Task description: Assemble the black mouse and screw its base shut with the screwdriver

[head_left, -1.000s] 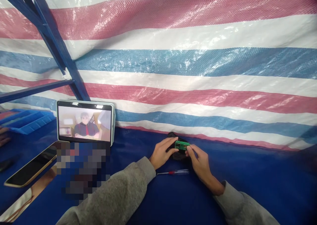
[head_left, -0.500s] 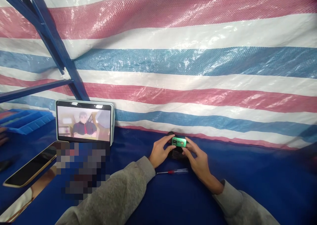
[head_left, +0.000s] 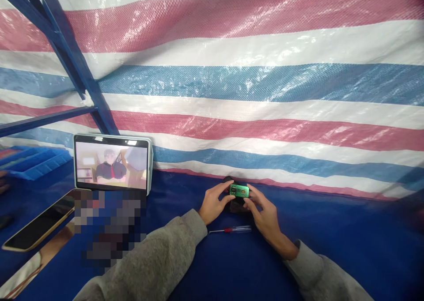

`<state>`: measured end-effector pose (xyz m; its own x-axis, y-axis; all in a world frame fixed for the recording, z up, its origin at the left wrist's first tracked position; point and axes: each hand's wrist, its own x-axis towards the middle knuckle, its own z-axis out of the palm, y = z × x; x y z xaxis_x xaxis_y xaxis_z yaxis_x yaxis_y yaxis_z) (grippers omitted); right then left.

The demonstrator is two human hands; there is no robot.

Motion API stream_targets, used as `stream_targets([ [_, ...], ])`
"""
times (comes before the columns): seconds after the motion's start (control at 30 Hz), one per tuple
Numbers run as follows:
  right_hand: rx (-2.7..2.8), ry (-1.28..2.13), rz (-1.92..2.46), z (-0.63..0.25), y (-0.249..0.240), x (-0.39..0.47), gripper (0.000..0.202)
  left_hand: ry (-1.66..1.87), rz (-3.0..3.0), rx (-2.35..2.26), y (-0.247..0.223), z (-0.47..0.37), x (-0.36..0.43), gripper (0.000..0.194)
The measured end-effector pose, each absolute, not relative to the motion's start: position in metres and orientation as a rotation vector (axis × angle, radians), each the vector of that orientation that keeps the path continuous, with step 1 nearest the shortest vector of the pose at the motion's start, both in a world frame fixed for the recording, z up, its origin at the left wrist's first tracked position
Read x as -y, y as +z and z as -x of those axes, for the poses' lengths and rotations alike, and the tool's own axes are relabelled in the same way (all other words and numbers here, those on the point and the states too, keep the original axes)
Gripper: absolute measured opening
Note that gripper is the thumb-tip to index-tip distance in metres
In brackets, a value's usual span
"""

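Note:
Between my two hands is a small green circuit board point(head_left: 239, 191), its face turned toward me with dark and gold-coloured parts on it. My left hand point(head_left: 213, 200) pinches its left end between thumb and fingers. The right end is gripped by my right hand point(head_left: 264, 210) in the same way. Behind and below the board lies a black object point(head_left: 237, 205), mostly hidden, whose kind I cannot make out. A screwdriver point(head_left: 232, 229) with a clear and red handle rests on the blue table point(head_left: 228, 270), just below my hands, its shaft pointing left.
A tablet point(head_left: 111, 163) playing a video stands at the left. Near it is a phone point(head_left: 41, 219), above another person's arm point(head_left: 56, 243). Blue bins point(head_left: 39, 162) sit at the far left. A striped plastic sheet point(head_left: 251, 84) and a blue metal frame point(head_left: 74, 58) border the table.
The circuit board is tilted very slightly, and the bright glare on its face has faded. Both my hands keep nearly the same place and grip.

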<state>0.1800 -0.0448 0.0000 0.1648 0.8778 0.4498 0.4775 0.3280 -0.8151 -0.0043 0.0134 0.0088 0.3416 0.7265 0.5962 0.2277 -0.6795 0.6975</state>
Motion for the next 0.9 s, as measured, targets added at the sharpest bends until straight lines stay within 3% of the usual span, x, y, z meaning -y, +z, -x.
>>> stream_targets([
  [0.67,1.492,0.501,1.303,-0.184,0.001,0.043,0.028,1.324,-2.204,-0.736,0.008,0.004,-0.011,0.040],
  [0.9,1.590,0.352,1.333,-0.179,0.012,0.047,0.038,1.246,-2.281,-0.786,0.007,0.006,-0.013,0.044],
])
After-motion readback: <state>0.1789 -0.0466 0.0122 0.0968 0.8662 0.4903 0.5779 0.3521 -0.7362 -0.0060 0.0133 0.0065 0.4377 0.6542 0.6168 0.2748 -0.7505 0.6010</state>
